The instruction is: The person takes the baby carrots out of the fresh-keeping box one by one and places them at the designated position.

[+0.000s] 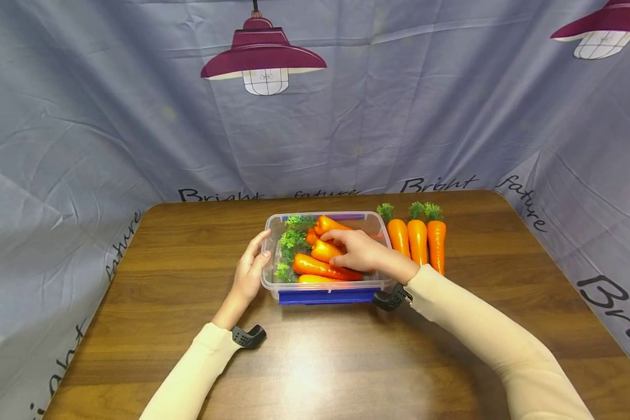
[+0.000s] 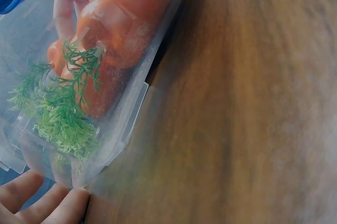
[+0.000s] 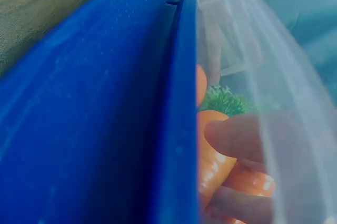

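Note:
A clear plastic box (image 1: pixel 269 281) with blue side latches stands on the table, holding several glossy orange carrots (image 1: pixel 315 266) with green feathery tops (image 1: pixel 292 238). Inside it, my right hand (image 1: pixel 359 249) grips one carrot (image 3: pixel 213 163), thumb on one side and fingers on the other; the carrot's lower part is hidden under the palm. My left hand (image 1: pixel 249 273) rests against the box's left end, fairly straight fingers (image 2: pixel 26 192) touching the outside of the wall and thumb at the rim.
Right of the box, three more carrots (image 1: pixel 417 239) lie side by side, tops pointing away from me. The wooden table (image 1: pixel 189 251) ends at a grey-blue curtain (image 1: pixel 346 128) at the back and sides. Dark wrist devices (image 1: pixel 249 336) sit on both wrists.

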Available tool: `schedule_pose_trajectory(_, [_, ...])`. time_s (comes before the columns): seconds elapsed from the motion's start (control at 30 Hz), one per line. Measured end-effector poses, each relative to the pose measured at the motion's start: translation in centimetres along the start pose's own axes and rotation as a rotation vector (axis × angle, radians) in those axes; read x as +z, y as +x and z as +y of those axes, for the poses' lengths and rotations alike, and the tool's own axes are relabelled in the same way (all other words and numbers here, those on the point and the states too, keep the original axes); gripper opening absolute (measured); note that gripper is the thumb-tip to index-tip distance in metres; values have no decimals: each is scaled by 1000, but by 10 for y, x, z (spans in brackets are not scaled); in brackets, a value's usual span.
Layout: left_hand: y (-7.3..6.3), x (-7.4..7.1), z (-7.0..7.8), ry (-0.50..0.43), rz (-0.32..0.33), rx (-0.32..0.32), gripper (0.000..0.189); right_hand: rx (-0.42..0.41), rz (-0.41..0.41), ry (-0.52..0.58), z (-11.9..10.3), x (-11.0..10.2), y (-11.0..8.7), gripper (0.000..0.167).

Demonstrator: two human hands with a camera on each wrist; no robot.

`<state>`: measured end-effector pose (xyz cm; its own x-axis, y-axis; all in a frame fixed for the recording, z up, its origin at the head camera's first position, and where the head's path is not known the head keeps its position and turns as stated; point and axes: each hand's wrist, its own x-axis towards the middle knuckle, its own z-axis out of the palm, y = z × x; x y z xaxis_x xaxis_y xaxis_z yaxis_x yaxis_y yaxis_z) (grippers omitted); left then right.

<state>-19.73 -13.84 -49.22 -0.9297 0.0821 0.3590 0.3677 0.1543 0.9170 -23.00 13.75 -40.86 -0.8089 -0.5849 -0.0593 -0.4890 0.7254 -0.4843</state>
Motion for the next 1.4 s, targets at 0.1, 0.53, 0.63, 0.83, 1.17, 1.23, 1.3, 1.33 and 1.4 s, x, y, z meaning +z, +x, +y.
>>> schedule_pose_trajectory(0.1, [0, 0, 1, 1, -4, -1, 49, 6, 7, 34, 2, 2, 1, 47])
schedule_pose_trajectory(0.53, [-1, -1, 1, 5, -8, -14, 49, -27, -29, 97, 6, 5, -1, 57])
schedule_pose_trajectory(0.63, [-1, -1, 2, 6, -8, -14, 49, -43, -16, 83, 7, 6, -1, 57])
schedule_pose_trajectory(0.83, [-1, -2, 2, 12, -10, -20, 49, -65, -26, 152, 9, 6, 0, 57])
schedule_pose_trajectory(1.17, [-1, -1, 2, 8, -4, -24, 49, -107, -69, 230, 12, 7, 2, 65])
schedule_pose_trajectory(1.23, [-1, -1, 2, 3, -4, -20, 49, -111, -50, 246, 13, 6, 2, 67])
schedule_pose_trajectory(1.3, [-1, -1, 1, -4, -5, -19, 49, -101, -22, 305, 13, 4, 1, 69])
schedule_pose_trajectory(1.33, [-1, -1, 1, -5, -5, -21, 49, -90, -7, 340, 14, 2, 1, 70])
schedule_pose_trajectory(1.4, [-1, -1, 1, -5, -5, -24, 49, -72, 10, 428, 15, -1, 0, 72])
